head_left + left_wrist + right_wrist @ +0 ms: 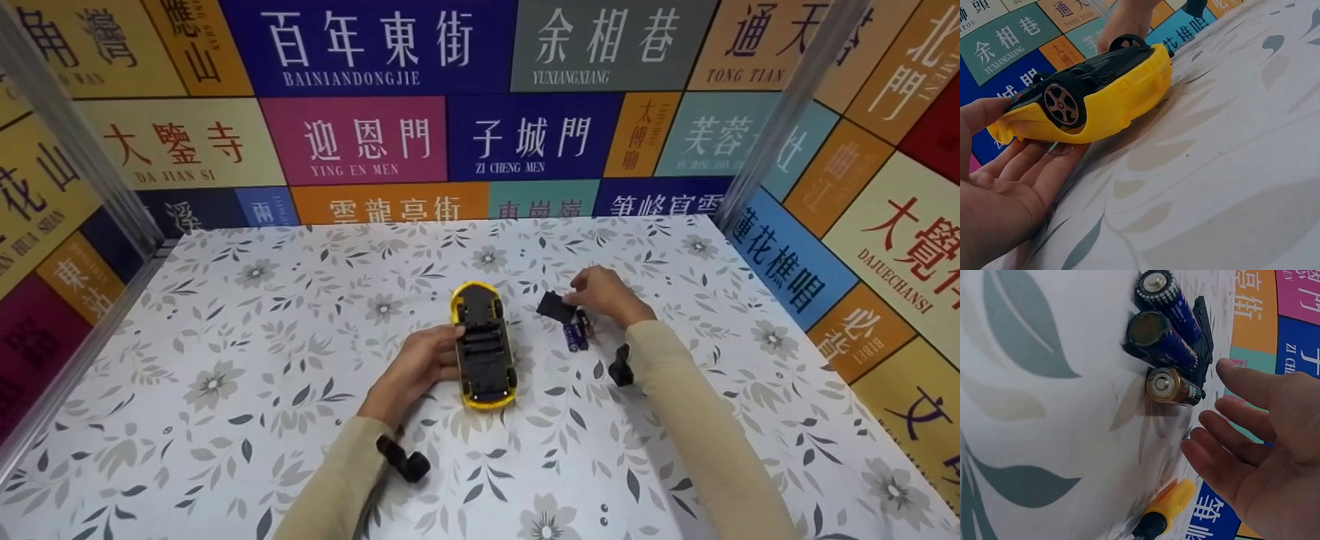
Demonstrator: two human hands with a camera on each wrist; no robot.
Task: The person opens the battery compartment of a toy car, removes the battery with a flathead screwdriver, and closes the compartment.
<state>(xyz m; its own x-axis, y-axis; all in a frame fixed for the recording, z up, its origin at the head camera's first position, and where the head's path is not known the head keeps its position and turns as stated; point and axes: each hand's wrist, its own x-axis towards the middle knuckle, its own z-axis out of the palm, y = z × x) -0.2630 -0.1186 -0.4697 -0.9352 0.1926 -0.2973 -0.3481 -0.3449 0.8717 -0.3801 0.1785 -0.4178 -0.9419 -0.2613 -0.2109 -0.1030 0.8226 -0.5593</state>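
Head view. A yellow toy car (484, 346) lies wheels-up on the floral table (225, 375), its black underside exposed. The left hand (416, 367) steadies it from the side, fingers extended along the body. The right hand (606, 294) rests beyond the car, its fingertips at a black cover piece (556, 306); the batteries (578, 332) lie just on the wrist side of those fingertips.

Left wrist view. The left hand (1010, 185) is relaxed and open — straight fingers (1044, 163) slide under the car's (1095, 98) lower edge, thumb near its nose, nothing clamped. A firmer brace here would likely keep the car from rocking while cells are fitted.

Right wrist view. The right hand (1258, 439) is open, fingers (1219, 455) spread and holding nothing; whether they touch the black cover (1203, 343) cannot be told. Three batteries (1168, 343) lie side by side just past the fingertips, resting against the cover. A yellow-capped tool (1165, 512) lies below the fingers. Judged from this — pick one cell at a time, pinching its middle, and check terminal direction before seating it.
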